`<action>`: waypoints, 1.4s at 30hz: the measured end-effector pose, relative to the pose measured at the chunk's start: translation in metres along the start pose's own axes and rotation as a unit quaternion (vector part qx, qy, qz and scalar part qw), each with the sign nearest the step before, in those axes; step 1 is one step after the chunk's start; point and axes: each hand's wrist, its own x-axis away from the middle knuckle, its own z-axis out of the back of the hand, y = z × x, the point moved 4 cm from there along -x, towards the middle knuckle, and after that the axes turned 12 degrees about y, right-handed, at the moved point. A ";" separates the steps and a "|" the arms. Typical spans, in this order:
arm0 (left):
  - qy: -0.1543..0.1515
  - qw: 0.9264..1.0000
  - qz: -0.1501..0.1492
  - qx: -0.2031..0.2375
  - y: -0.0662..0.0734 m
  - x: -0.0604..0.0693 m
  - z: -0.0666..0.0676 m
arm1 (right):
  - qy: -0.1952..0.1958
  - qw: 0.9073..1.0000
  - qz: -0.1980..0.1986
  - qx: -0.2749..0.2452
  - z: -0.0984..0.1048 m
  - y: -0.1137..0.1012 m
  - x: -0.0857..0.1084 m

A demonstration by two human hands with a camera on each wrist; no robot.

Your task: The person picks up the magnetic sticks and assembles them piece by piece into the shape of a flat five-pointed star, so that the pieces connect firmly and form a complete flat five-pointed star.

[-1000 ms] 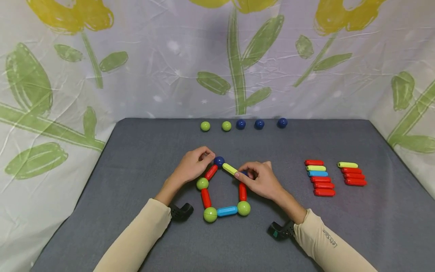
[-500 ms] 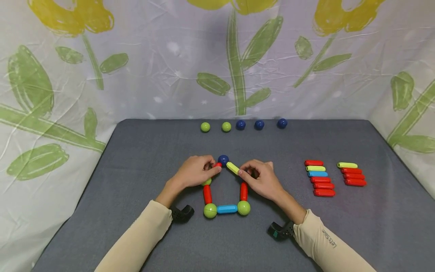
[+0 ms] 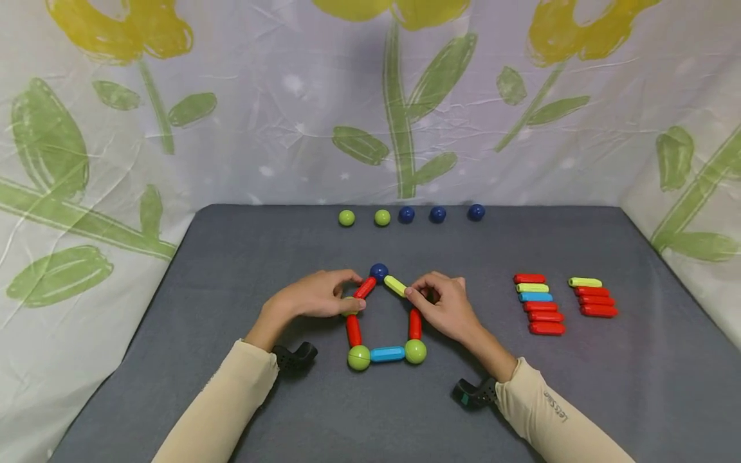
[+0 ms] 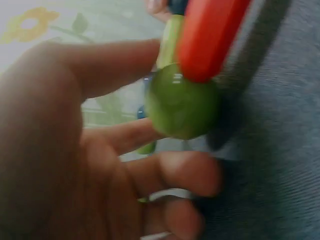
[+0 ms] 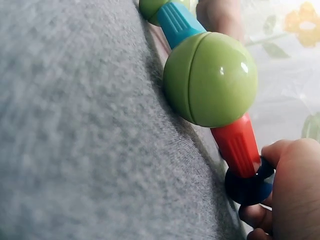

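A ring of sticks and balls lies on the grey table. My left hand (image 3: 315,294) is around its left green ball (image 4: 182,102), thumb and index finger apart on either side, beside the upper-left red stick (image 3: 365,288). The top blue ball (image 3: 379,272) joins that stick and a yellow stick (image 3: 395,285). At the yellow stick's lower end, my right hand (image 3: 446,305) pinches another blue ball (image 5: 247,187), mostly hidden in the head view. Below it, a red stick (image 3: 415,325) meets a green ball (image 3: 415,351); a blue stick (image 3: 387,354) forms the bottom side.
Two green balls (image 3: 382,217) and three blue balls (image 3: 438,214) stand in a row along the table's back edge. To the right lie two stacks of sticks, one with red, yellow and blue (image 3: 535,297), the other yellow and red (image 3: 594,300). A printed cloth hangs behind.
My left hand has let go of the upper-left red stick and shifted left, uncovering it. The top blue ball has moved slightly right since the earliest frame. My right hand has barely moved.
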 end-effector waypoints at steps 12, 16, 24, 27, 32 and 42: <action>0.091 0.993 -0.077 0.021 -0.007 0.012 -0.008 | -0.018 1.000 -0.014 0.002 0.004 0.000 0.004; 0.172 0.979 -0.107 0.011 -0.010 0.014 -0.014 | -0.049 0.999 0.010 -0.016 0.012 0.003 0.009; 0.237 0.959 -0.148 0.049 -0.015 0.016 -0.021 | -0.082 0.995 0.025 -0.049 0.022 0.007 0.016; 0.246 0.955 -0.150 0.065 -0.016 0.016 -0.022 | -0.078 0.996 0.014 -0.044 0.023 0.007 0.016; 0.249 0.954 -0.143 0.085 -0.016 0.015 -0.023 | -0.066 0.997 0.008 -0.031 0.025 0.007 0.016; 0.250 0.954 -0.134 0.097 -0.017 0.016 -0.023 | -0.068 0.997 0.009 -0.028 0.026 0.008 0.014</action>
